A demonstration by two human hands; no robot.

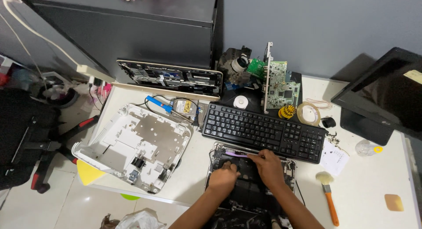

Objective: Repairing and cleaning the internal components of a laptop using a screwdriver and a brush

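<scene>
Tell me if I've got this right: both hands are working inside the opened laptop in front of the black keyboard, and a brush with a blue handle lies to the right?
Nearly. The head view shows the left hand and right hand on the opened laptop in front of the black keyboard, but the brush on the right has an orange handle, not blue.

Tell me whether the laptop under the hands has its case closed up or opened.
Opened. The laptop lies with its cover off, dark internal parts exposed; the left hand and right hand rest directly on them.
</scene>
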